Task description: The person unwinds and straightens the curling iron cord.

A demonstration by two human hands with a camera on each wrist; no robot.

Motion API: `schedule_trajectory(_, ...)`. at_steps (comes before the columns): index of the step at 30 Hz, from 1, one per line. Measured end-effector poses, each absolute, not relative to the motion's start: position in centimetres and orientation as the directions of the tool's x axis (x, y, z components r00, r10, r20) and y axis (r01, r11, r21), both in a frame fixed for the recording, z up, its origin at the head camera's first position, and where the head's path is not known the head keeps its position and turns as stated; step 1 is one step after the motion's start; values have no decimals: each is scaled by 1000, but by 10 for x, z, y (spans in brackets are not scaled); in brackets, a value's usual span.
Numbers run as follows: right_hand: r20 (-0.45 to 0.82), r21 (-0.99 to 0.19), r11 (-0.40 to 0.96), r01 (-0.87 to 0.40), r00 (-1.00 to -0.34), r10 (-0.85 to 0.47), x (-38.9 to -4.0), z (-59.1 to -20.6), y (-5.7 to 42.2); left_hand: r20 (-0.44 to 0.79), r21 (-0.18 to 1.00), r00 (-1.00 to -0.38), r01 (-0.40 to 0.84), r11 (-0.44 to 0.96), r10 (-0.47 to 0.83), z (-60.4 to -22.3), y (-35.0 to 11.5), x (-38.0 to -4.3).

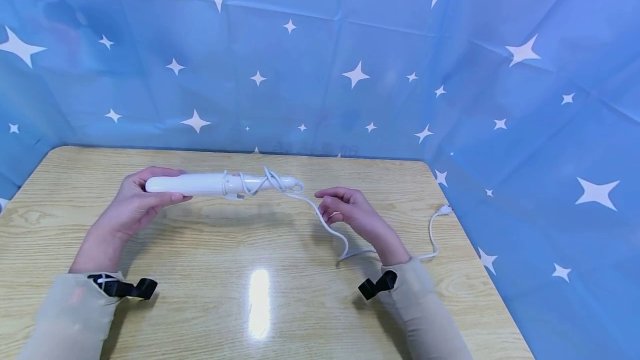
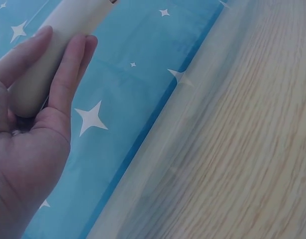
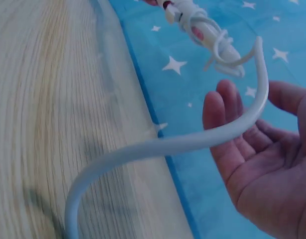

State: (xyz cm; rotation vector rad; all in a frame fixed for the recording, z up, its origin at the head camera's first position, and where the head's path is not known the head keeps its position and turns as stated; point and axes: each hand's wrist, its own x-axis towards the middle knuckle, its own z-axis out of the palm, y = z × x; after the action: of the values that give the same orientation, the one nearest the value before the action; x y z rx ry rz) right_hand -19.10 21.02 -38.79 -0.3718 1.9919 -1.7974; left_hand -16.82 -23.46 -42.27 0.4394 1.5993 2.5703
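My left hand (image 1: 135,201) grips the rounded thick end of a white curling iron (image 1: 187,184), thumb on one side and fingers on the other. The iron is held level above the table, its slimmer end pointing right. Its white cord (image 1: 327,225) is wound in loose loops around that slimmer end, then hangs down to the table. In the left wrist view, the iron's blunt end (image 2: 31,94) sits against the palm. My right hand (image 1: 352,213) is beside the hanging cord, fingers loosely bent; in the right wrist view the cord (image 3: 177,144) passes in front of the fingers.
The cord runs on under the right forearm to a white plug (image 1: 444,210) near the right edge of the wooden table (image 1: 200,293). A blue curtain with white stars (image 1: 300,82) stands behind and to the right. Both sleeves carry black wrist straps.
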Motion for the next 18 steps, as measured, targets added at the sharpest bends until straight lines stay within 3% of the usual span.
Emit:
schedule_trajectory(7, -233, -971, 172, 169, -841, -488, -192, -388, 195, 203, 888, -949, 75, -454, 239, -425, -233, -167)
schedule_trajectory(18, -236, -965, 230, 128, -804, -546, -187, -393, 186, 232, 877, -937, 85, -474, 261, -427, -229, -169)
